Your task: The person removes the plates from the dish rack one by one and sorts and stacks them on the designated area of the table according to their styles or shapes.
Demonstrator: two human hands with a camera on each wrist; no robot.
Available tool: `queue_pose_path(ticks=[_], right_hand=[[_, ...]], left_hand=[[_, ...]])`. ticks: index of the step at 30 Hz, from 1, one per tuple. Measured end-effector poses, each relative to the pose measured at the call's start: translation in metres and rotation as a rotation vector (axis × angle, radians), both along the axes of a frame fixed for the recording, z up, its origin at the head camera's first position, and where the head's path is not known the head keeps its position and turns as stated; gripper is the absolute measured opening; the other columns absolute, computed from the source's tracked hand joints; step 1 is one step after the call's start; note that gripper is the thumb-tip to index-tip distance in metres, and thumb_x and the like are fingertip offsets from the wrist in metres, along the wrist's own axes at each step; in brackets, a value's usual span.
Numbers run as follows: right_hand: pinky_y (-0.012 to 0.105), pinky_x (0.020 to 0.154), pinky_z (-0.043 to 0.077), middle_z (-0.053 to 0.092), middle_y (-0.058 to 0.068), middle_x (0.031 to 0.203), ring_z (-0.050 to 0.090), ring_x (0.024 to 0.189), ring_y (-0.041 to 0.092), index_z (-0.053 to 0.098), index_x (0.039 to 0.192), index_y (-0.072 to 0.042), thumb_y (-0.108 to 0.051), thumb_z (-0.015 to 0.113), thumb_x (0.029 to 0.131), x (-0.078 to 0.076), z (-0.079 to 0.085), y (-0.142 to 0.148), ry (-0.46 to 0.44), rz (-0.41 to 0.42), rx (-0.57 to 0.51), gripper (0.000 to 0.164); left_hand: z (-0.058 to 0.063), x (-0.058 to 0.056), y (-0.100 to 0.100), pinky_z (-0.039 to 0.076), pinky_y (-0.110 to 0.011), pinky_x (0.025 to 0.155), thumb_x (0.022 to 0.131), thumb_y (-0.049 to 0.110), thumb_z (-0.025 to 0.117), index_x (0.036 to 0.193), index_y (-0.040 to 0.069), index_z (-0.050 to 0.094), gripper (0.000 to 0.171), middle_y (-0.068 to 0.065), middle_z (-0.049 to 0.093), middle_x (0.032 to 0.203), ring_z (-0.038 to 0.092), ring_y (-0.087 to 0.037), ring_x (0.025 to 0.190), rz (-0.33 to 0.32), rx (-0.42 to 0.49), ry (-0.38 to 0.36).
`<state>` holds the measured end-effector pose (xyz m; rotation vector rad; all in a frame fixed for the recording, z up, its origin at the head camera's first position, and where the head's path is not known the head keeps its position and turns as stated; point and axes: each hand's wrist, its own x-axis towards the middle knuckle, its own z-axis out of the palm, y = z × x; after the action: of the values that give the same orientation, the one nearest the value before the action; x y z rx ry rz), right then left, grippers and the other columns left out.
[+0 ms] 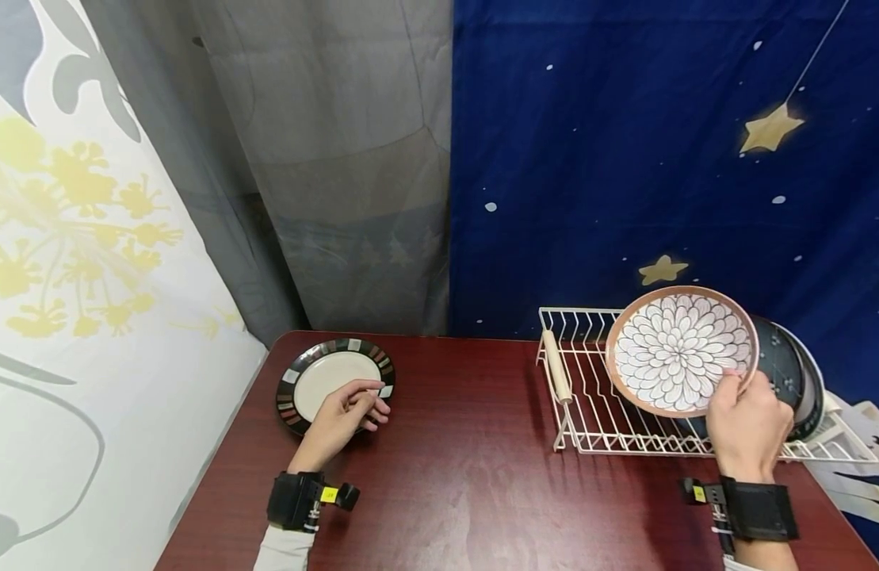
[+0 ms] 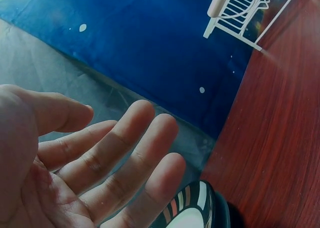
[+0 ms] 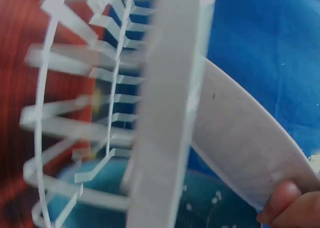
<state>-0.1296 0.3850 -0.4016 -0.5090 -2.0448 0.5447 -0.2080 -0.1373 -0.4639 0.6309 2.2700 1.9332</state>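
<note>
My right hand (image 1: pixel 749 420) grips the lower right edge of a flower-petal plate (image 1: pixel 674 349) with a brown rim. This plate is tilted up, its patterned face toward me, and overlaps the white wire dish rack (image 1: pixel 642 444) in the head view. In the right wrist view, the plate's pale underside (image 3: pixel 240 133) shows beside the rack, with fingertips (image 3: pixel 285 200) at its edge. My left hand (image 1: pixel 346 416) is held over the near right edge of a cream plate with a black patterned rim (image 1: pixel 291 396). Its fingers are loosely bent and hold nothing.
Dark dishes (image 1: pixel 781 369) stand in the rack's right part, partly behind my right hand. A wooden handle (image 1: pixel 556 366) runs along the rack's left end. The reddish-brown table (image 1: pixel 468 476) backs onto grey (image 1: pixel 353 198) and blue star-printed curtains (image 1: pixel 539 159).
</note>
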Motion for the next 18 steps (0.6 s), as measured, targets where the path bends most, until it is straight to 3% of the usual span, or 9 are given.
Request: queue_pose_path(ticks=[3,6,8,10,13,18], right_hand=[[0.052,0.052,0.024,0.057,0.035,0.072,0.046,0.069,0.058,0.057,0.073,0.008,-0.021,0.050,0.088,0.002,0.003,-0.006,-0.014,-0.003,-0.100,0.033],[0.041,0.046,0.034,0.059,0.023,0.057,0.056,0.053,0.041,0.060,0.076,0.002,-0.022,0.051,0.088,0.004,0.007,-0.014,-0.047,0.025,-0.302,0.028],[0.030,0.033,0.034,0.053,0.015,0.043,0.051,0.034,0.027,0.061,0.077,0.000,-0.019,0.053,0.089,0.004,0.010,-0.020,-0.009,0.103,-0.506,0.024],[0.027,0.021,0.026,0.045,0.007,0.034,0.038,0.020,0.018,0.059,0.076,-0.003,-0.017,0.054,0.089,0.005,0.013,-0.027,0.042,0.192,-0.727,0.020],[0.029,0.017,0.019,0.046,0.006,0.036,0.032,0.019,0.016,0.059,0.077,0.000,-0.012,0.057,0.089,0.005,0.016,-0.038,0.141,0.320,-0.983,0.017],[0.028,0.018,0.016,0.053,0.007,0.042,0.032,0.020,0.012,0.059,0.081,0.000,-0.013,0.059,0.089,0.007,0.016,-0.053,0.142,0.430,-1.138,0.015]], left_hand=[[-0.002,0.000,0.002,0.055,-0.040,0.066,0.097,0.020,0.046,0.119,0.011,0.055,0.025,-0.013,0.065,0.090,0.065,-0.029,0.081,0.009,0.002,0.001],[-0.001,0.001,0.005,0.055,-0.039,0.067,0.097,0.021,0.047,0.119,0.013,0.055,0.025,-0.012,0.065,0.090,0.065,-0.028,0.081,0.018,0.006,-0.017],[0.001,0.001,0.007,0.055,-0.038,0.067,0.097,0.021,0.048,0.119,0.014,0.056,0.025,-0.012,0.065,0.090,0.065,-0.029,0.082,0.019,0.010,-0.024],[0.004,0.001,0.010,0.055,-0.039,0.067,0.097,0.021,0.047,0.119,0.012,0.056,0.025,-0.013,0.065,0.090,0.065,-0.029,0.082,0.016,0.013,-0.026],[0.010,0.000,0.016,0.055,-0.040,0.067,0.097,0.019,0.047,0.119,0.011,0.055,0.025,-0.014,0.065,0.090,0.065,-0.031,0.082,0.003,0.023,-0.004],[0.035,0.005,0.028,0.053,-0.047,0.069,0.097,0.014,0.045,0.119,0.005,0.054,0.025,-0.022,0.063,0.092,0.063,-0.038,0.084,-0.035,0.042,0.031]])
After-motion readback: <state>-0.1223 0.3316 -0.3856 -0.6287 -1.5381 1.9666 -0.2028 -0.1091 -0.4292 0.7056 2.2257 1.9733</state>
